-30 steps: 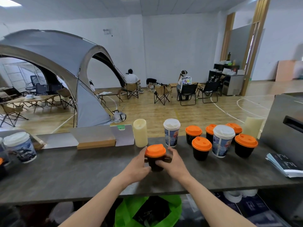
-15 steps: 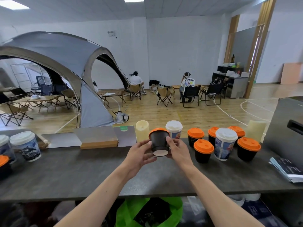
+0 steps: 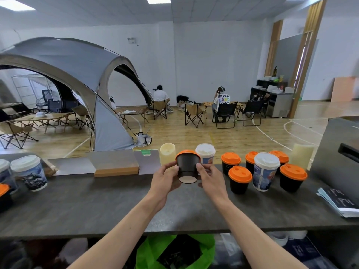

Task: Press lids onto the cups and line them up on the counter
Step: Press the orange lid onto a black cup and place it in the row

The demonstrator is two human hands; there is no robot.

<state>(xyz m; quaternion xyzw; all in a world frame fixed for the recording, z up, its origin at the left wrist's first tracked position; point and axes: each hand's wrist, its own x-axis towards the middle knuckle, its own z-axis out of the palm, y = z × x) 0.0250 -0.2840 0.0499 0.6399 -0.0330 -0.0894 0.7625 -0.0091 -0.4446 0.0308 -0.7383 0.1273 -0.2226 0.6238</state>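
Dark counter (image 3: pixel 87 208) before a hall with a grey tent (image 3: pixel 64 74), bearing a cluster of lidded cups (image 3: pixel 240 181) at right; raised above it, left hand (image 3: pixel 165 180) and right hand (image 3: pixel 210 178) grip between curled fingers a black cup (image 3: pixel 187 165), orange lid (image 3: pixel 186 152) fitted, base tilted toward the camera.
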